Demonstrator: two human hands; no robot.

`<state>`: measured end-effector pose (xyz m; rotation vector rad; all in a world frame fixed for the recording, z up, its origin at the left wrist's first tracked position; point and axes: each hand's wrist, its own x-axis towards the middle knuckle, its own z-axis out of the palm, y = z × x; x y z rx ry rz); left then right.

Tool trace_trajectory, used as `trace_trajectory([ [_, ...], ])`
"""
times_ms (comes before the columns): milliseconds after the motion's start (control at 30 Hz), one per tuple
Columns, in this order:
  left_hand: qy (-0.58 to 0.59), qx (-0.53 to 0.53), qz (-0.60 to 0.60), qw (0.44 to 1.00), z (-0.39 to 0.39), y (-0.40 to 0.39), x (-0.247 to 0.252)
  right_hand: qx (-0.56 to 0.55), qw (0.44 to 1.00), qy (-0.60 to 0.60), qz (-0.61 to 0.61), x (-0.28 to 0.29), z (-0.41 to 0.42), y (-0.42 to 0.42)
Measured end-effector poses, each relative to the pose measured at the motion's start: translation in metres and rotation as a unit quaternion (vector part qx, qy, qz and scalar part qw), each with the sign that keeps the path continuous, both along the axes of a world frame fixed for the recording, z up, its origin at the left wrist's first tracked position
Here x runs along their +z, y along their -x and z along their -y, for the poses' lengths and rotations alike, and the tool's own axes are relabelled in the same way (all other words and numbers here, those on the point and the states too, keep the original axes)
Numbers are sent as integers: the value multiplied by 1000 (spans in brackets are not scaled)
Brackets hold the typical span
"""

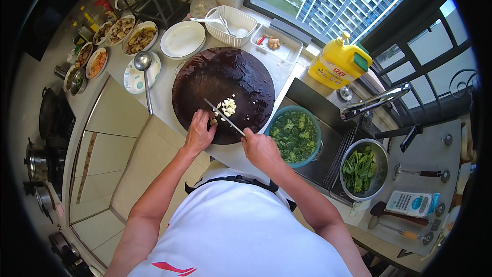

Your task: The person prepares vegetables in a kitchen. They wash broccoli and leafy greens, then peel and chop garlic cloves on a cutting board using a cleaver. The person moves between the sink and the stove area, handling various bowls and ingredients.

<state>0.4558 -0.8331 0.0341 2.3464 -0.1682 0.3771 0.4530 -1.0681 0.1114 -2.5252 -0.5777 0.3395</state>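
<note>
A round, dark wooden chopping board (215, 73) lies before me, its surface wet and shiny. My right hand (263, 149) grips the handle of a kitchen knife (224, 116), seen nearly edge-on with its blade slanting to the upper left. Pale chopped garlic (226, 107) is heaped on the board, mostly on the far side of the blade. On the near side, the curled fingers of my left hand (200, 130) press a garlic clove (213, 122) close to the blade. The handle is covered by my right hand.
Broccoli soaks in a teal basin (319, 138) in the sink; a steel bowl (383, 184) of leafy greens is beyond. Behind the board stand a white plate (183, 38), a basket (246, 23) and a tray with ginger (273, 43). A ladle (147, 84) lies left.
</note>
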Motion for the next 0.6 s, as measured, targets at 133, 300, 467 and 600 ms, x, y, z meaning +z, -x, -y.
trace_trajectory([
  [133, -42, -10, 22, 999, 3, -2, 3, 8, 999, 39, 3, -17, -8, 11],
  [300, -21, -8, 7, 1000, 1, 3, 2, 4, 1000, 5, -2, -9, -5, 3],
  [467, -37, -10, -5, 999, 1, 7, 5, 15, 999, 28, -11, -15, -6, 7],
  [600, -27, -24, -16, 999, -5, 9, 11, 19, 1000, 18, 9, -10, -3, -2],
])
